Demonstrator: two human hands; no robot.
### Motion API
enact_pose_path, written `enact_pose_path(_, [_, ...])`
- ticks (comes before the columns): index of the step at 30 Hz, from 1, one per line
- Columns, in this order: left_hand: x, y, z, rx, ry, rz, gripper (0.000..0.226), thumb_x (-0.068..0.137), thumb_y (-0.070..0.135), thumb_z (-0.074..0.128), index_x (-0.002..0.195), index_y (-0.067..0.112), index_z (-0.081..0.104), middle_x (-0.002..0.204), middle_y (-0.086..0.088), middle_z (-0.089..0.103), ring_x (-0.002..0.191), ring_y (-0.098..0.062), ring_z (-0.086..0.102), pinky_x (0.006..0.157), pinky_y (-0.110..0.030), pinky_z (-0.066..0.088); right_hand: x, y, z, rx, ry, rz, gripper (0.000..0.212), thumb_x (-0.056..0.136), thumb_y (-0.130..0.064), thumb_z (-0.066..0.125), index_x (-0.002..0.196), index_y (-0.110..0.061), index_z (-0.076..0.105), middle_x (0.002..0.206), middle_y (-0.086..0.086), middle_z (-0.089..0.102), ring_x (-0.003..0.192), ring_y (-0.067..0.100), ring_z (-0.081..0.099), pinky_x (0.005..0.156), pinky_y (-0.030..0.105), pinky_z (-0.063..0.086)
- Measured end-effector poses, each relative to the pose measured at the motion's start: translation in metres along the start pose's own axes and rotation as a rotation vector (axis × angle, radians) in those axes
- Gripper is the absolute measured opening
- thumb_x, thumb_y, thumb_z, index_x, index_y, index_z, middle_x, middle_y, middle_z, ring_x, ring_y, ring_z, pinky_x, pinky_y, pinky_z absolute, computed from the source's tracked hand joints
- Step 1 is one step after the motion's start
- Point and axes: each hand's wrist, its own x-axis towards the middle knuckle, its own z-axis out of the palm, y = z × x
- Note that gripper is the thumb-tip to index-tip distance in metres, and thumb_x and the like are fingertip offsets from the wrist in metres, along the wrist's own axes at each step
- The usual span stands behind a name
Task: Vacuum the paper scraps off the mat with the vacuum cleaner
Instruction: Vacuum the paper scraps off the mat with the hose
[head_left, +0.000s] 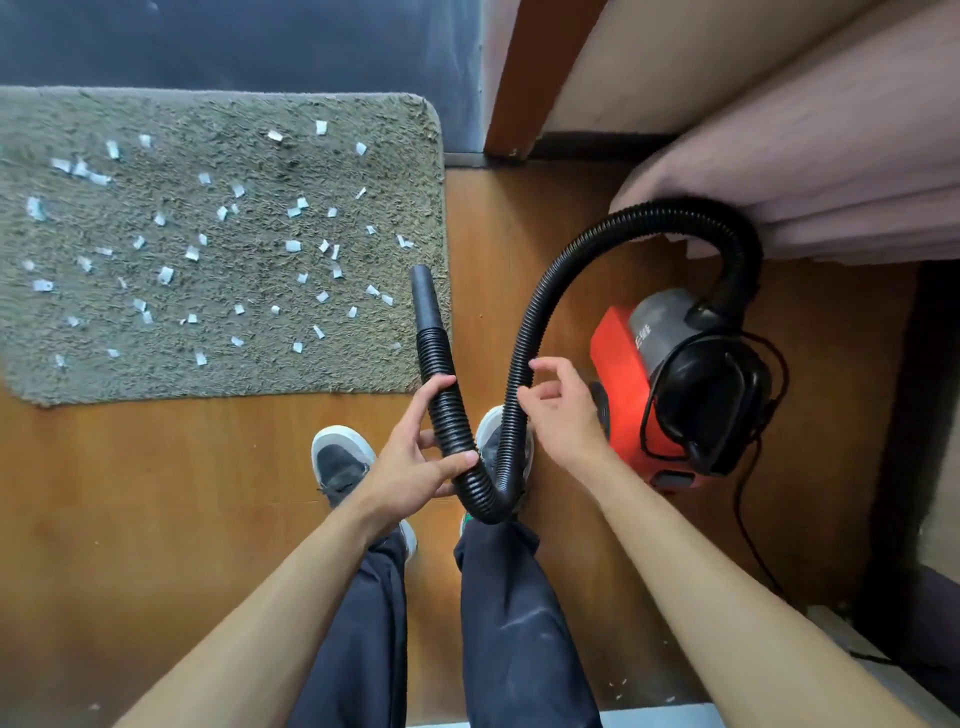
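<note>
Your left hand (415, 460) grips the black hose (571, 249) just below the nozzle (423, 296), fingers and thumb wrapped round it at the centre of the frame. Your right hand (563, 410) sits with curled fingers at the hose's other, rising branch; you cannot tell from here whether it truly pinches it or only touches.

The nozzle's long axis runs nearly straight up the frame, and its open tip lies over the right edge of the mat (218, 371), pointing towards the top of the frame, not at the litter. The paper scraps (293, 246) spread across the mat in the left half of the frame, so they lie up and left of your left hand, the nearer one. The vacuum cleaner (618, 374) stands at centre right on the floor, well apart from the mat. The coming move probably calls for you to swing the tip leftwards and tilt it down onto the pile.
</note>
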Motion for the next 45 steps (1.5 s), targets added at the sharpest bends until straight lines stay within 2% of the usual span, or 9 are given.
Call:
enact_pose_path(4, [-0.006, -0.006, 0.001, -0.056, -0.027, 0.01, 0.079, 0.088, -0.012, 0.064, 0.124, 0.056, 0.045, 0.099, -0.016, 0.057, 0.073, -0.015, 0.066, 0.063, -0.028, 0.058, 0.035, -0.062, 0.027, -0.173, -0.339, -0.148, 0.047, 0.096, -0.03, 0.056, 0.14, -0.038, 0.041, 0.106, 0.009, 0.06, 0.088, 0.019, 0.056, 0.091, 0.045, 0.054])
enact_pose_path(6, [-0.01, -0.01, 0.001, -0.083, -0.037, 0.019, 0.079, 0.088, -0.013, 0.063, 0.127, 0.054, 0.043, 0.099, -0.015, 0.058, 0.069, -0.013, 0.066, 0.063, -0.026, 0.057, 0.044, -0.078, 0.037, -0.231, -0.439, -0.115, 0.049, 0.098, -0.029, 0.054, 0.144, -0.039, 0.037, 0.117, 0.02, 0.059, 0.096, 0.026, 0.06, 0.091, 0.049, 0.055])
enact_pose_path(8, [-0.014, -0.017, -0.002, -0.108, -0.05, 0.038, 0.081, 0.087, -0.012, 0.064, 0.13, 0.053, 0.043, 0.099, -0.012, 0.06, 0.07, -0.015, 0.066, 0.065, -0.029, 0.057, 0.048, -0.088, 0.046, -0.28, -0.542, -0.062, 0.049, 0.1, -0.025, 0.053, 0.144, -0.038, 0.037, 0.115, 0.016, 0.06, 0.106, 0.03, 0.064, 0.09, 0.047, 0.056])
enact_pose_path(13, [-0.021, -0.038, -0.01, -0.171, -0.056, 0.074, 0.082, 0.086, -0.01, 0.067, 0.13, 0.056, 0.046, 0.104, -0.012, 0.063, 0.086, -0.025, 0.067, 0.076, -0.037, 0.059, 0.049, -0.089, 0.059, -0.246, -0.691, 0.072, 0.054, 0.096, -0.012, 0.06, 0.14, -0.035, 0.041, 0.099, 0.002, 0.063, 0.082, 0.018, 0.069, 0.074, 0.033, 0.06])
enact_pose_path(15, [-0.023, -0.046, -0.013, -0.2, -0.047, 0.08, 0.082, 0.085, -0.009, 0.068, 0.131, 0.055, 0.047, 0.108, -0.013, 0.064, 0.09, -0.028, 0.068, 0.082, -0.042, 0.06, 0.047, -0.086, 0.063, -0.202, -0.709, 0.113, 0.059, 0.093, -0.007, 0.064, 0.14, -0.035, 0.041, 0.099, 0.003, 0.064, 0.076, 0.017, 0.07, 0.069, 0.031, 0.06])
enact_pose_path(22, [-0.035, -0.059, -0.021, -0.264, -0.035, 0.075, 0.082, 0.085, -0.011, 0.067, 0.138, 0.046, 0.042, 0.115, -0.013, 0.066, 0.087, -0.024, 0.071, 0.077, -0.034, 0.058, 0.038, -0.059, 0.083, -0.056, -0.714, 0.192, 0.069, 0.087, -0.008, 0.071, 0.14, -0.04, 0.042, 0.11, 0.011, 0.069, 0.08, 0.022, 0.071, 0.086, 0.047, 0.058])
enact_pose_path(26, [-0.038, -0.065, -0.03, -0.32, -0.044, 0.03, 0.081, 0.085, -0.008, 0.069, 0.135, 0.051, 0.044, 0.12, -0.025, 0.065, 0.094, -0.038, 0.066, 0.088, -0.058, 0.051, 0.033, -0.038, 0.093, 0.05, -0.682, 0.249, 0.065, 0.088, -0.013, 0.072, 0.141, -0.037, 0.044, 0.106, 0.01, 0.07, 0.074, 0.02, 0.072, 0.071, 0.038, 0.057])
enact_pose_path(29, [-0.037, -0.068, -0.033, -0.329, -0.041, -0.004, 0.079, 0.086, -0.005, 0.07, 0.134, 0.052, 0.044, 0.116, -0.018, 0.07, 0.105, -0.046, 0.067, 0.091, -0.068, 0.046, 0.029, -0.026, 0.103, 0.098, -0.671, 0.276, 0.06, 0.089, -0.016, 0.07, 0.14, -0.036, 0.046, 0.099, 0.007, 0.07, 0.068, 0.017, 0.071, 0.065, 0.034, 0.058])
enact_pose_path(45, [-0.019, -0.09, -0.064, -0.37, -0.044, -0.096, 0.083, 0.086, -0.003, 0.07, 0.138, 0.054, 0.04, 0.109, -0.011, 0.07, 0.096, -0.027, 0.072, 0.072, -0.044, 0.059, 0.038, -0.007, 0.145, 0.053, -0.58, 0.192, 0.045, 0.091, -0.012, 0.067, 0.131, -0.028, 0.055, 0.112, 0.009, 0.064, 0.083, 0.021, 0.064, 0.064, 0.034, 0.056])
